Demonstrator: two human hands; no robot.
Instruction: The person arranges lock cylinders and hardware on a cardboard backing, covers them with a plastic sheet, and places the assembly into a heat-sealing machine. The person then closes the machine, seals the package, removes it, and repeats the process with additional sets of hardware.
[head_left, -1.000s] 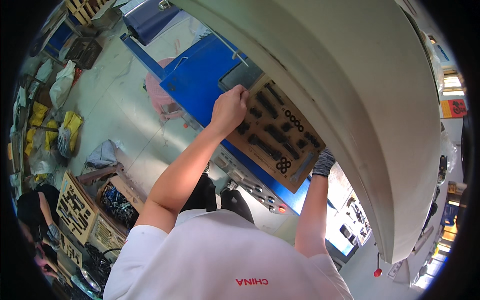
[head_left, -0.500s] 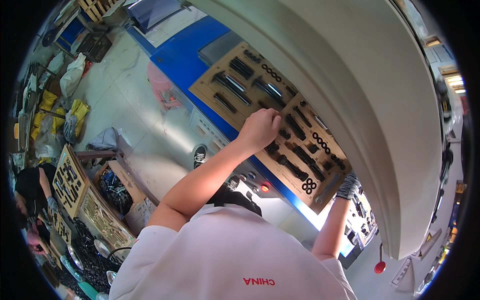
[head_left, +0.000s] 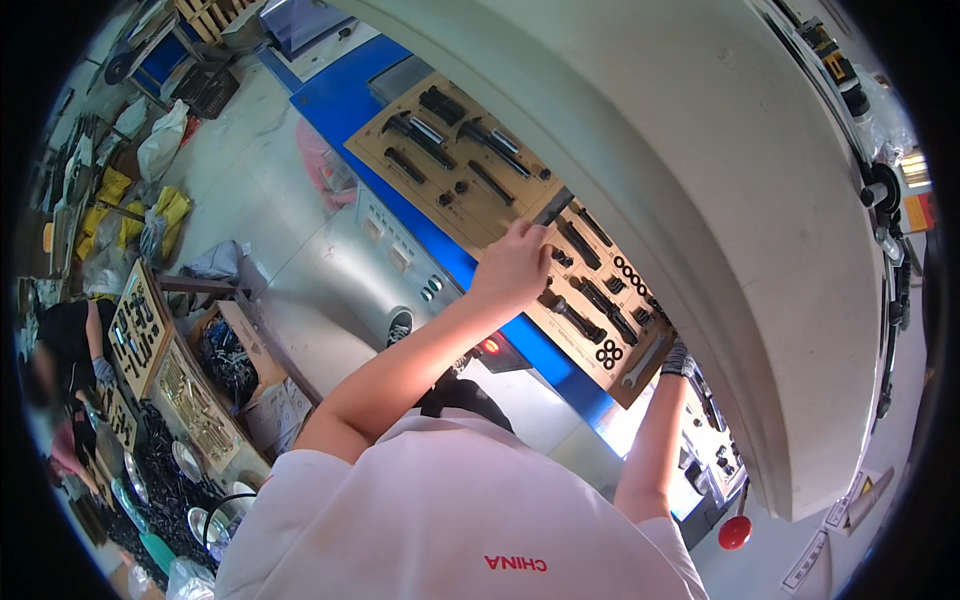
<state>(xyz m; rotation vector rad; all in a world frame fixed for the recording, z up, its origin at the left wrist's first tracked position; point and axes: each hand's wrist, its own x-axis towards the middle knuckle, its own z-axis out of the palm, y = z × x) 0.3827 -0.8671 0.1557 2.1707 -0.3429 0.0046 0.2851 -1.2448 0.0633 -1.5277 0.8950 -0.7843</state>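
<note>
My bare left hand (head_left: 513,265) lies over the seam between two tan boards, its fingers curled in at the near corner of the right board (head_left: 560,327). Its fingertips are hidden, so what they grip cannot be made out. Black bolts (head_left: 575,318), black rings (head_left: 608,353) and an open-ended wrench (head_left: 645,362) lie on that board. My right hand (head_left: 678,358), in a grey glove, is at the board's right end, beside the wrench; its fingers are mostly hidden. On the left board (head_left: 440,208) are black bolts and rods (head_left: 405,165), some with shiny silver shafts.
A large curved beige machine cover (head_left: 640,180) overhangs the boards on a blue bench (head_left: 335,110). A red ball-ended lever (head_left: 735,532) hangs at lower right. Left, another person's gloved hand (head_left: 104,372) is beside more boards of parts (head_left: 140,325). A pink stool (head_left: 322,165) stands on the floor.
The view has shifted, and the boards appear further up and left. A dark strip now shows between the two boards beside my left hand. Both hands stay at the right board.
</note>
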